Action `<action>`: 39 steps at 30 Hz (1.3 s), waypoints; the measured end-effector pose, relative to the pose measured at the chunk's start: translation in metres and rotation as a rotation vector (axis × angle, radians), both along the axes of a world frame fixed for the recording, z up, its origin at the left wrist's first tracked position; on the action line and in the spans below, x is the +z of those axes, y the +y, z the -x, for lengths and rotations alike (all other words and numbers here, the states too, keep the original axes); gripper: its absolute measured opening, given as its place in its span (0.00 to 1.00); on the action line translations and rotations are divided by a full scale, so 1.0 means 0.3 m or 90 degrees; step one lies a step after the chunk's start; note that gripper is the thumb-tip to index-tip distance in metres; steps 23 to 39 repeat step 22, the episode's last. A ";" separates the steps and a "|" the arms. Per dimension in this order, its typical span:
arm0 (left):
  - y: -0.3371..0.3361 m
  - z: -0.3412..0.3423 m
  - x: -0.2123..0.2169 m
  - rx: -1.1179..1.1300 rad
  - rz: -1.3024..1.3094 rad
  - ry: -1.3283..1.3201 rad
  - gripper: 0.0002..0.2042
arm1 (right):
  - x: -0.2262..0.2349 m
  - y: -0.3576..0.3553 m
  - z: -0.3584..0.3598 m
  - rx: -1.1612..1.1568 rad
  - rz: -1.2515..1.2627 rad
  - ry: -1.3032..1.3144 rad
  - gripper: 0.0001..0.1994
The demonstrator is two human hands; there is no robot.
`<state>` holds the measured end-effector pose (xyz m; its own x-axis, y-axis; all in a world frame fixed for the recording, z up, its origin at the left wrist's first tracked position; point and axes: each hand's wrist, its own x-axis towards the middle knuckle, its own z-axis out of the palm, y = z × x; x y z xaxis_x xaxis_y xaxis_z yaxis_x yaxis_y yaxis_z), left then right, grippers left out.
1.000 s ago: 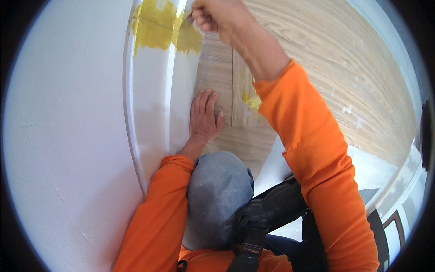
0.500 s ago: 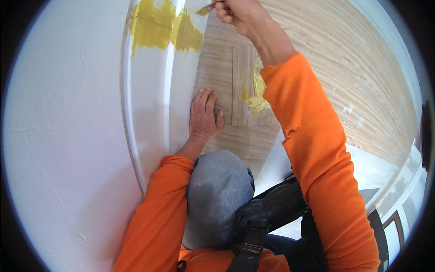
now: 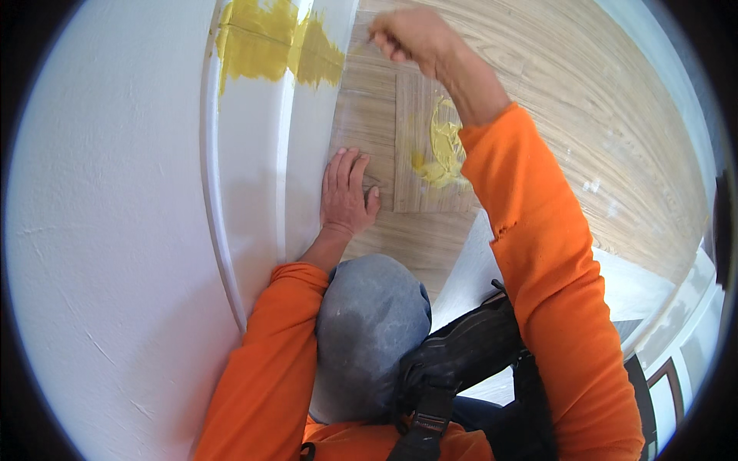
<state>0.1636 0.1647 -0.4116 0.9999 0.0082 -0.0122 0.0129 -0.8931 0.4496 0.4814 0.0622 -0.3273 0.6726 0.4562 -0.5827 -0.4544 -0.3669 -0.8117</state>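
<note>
My right hand [image 3: 415, 38] is raised over the wood-look floor, fingers pinched on a small putty knife [image 3: 360, 48]. The blade is smeared by motion and hard to make out. To its left, a wide patch of yellow putty [image 3: 257, 42] covers part of the white baseboard [image 3: 254, 169]. My left hand [image 3: 347, 196] lies flat on the floor, fingers stretched out, beside the baseboard's lower edge. Between the hands, a square wood-look board [image 3: 407, 115] carries a ridged lump of yellow putty [image 3: 446, 146]; my right sleeve is close to its right side.
A white wall [image 3: 115, 215] rises on the left. My knee [image 3: 373, 323] in grey-blue cloth is bent near the baseboard, with a black strap and buckle [image 3: 430, 415] beside it. The wood-look floor [image 3: 584, 131] spreads to the right and bears white specks. Pale panels stand at the lower right.
My right hand has come away from the baseboard, slightly toward me and to the right, with the putty knife. More of the putty on the board shows. My left hand stays in place.
</note>
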 end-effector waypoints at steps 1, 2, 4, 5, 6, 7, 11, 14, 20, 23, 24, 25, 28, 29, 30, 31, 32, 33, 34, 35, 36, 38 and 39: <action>-0.004 -0.002 0.000 0.001 0.003 0.003 0.34 | -0.015 -0.003 0.047 -0.019 -0.003 0.016 0.09; -0.007 -0.004 0.000 0.002 0.006 0.005 0.34 | -0.030 0.004 0.098 -0.037 -0.006 0.031 0.10; -0.003 -0.003 -0.001 0.000 0.005 0.004 0.34 | -0.066 0.045 0.142 -0.082 -0.063 0.101 0.09; -0.007 -0.003 -0.009 -0.002 0.004 0.001 0.35 | -0.080 0.055 0.107 -0.103 -0.075 0.064 0.09; -0.004 -0.001 -0.016 -0.002 0.002 0.000 0.35 | -0.098 0.073 0.065 -0.123 -0.090 0.031 0.08; -0.004 -0.004 -0.014 -0.004 0.005 0.000 0.35 | -0.086 0.074 0.051 -0.142 -0.096 -0.002 0.08; 0.001 0.013 -0.013 -0.002 0.014 -0.011 0.36 | 0.143 -0.170 -0.030 -0.103 -0.111 -0.239 0.12; -0.007 0.008 -0.024 -0.001 0.017 -0.020 0.35 | 0.236 -0.384 0.052 0.121 0.125 -0.397 0.08; -0.002 0.005 -0.021 0.001 -0.014 0.000 0.36 | 0.088 -0.647 0.500 0.035 0.403 -0.407 0.08; -0.001 0.009 -0.019 0.002 -0.019 -0.001 0.36 | 0.087 -0.632 0.534 0.080 0.484 -0.434 0.10; -0.001 0.009 -0.019 0.002 -0.019 -0.001 0.36 | 0.087 -0.632 0.534 0.080 0.484 -0.434 0.10; -0.001 0.009 -0.019 0.002 -0.019 -0.001 0.36 | 0.087 -0.632 0.534 0.080 0.484 -0.434 0.10; -0.001 0.009 -0.019 0.002 -0.019 -0.001 0.36 | 0.087 -0.632 0.534 0.080 0.484 -0.434 0.10; -0.001 0.009 -0.019 0.002 -0.019 -0.001 0.36 | 0.087 -0.632 0.534 0.080 0.484 -0.434 0.10; -0.001 0.009 -0.019 0.002 -0.019 -0.001 0.36 | 0.087 -0.632 0.534 0.080 0.484 -0.434 0.10; -0.001 0.009 -0.019 0.002 -0.019 -0.001 0.36 | 0.087 -0.632 0.534 0.080 0.484 -0.434 0.10; -0.001 0.009 -0.019 0.002 -0.019 -0.001 0.36 | 0.087 -0.632 0.534 0.080 0.484 -0.434 0.10; -0.001 0.009 -0.019 0.002 -0.019 -0.001 0.36 | 0.087 -0.632 0.534 0.080 0.484 -0.434 0.10; -0.001 0.009 -0.019 0.002 -0.019 -0.001 0.36 | 0.087 -0.632 0.534 0.080 0.484 -0.434 0.10; -0.001 0.009 -0.019 0.002 -0.019 -0.001 0.36 | 0.087 -0.632 0.534 0.080 0.484 -0.434 0.10; -0.001 0.009 -0.019 0.002 -0.019 -0.001 0.36 | 0.087 -0.632 0.534 0.080 0.484 -0.434 0.10; -0.001 0.009 -0.019 0.002 -0.019 -0.001 0.36 | 0.087 -0.632 0.534 0.080 0.484 -0.434 0.10; -0.001 0.009 -0.019 0.002 -0.019 -0.001 0.36 | 0.087 -0.632 0.534 0.080 0.484 -0.434 0.10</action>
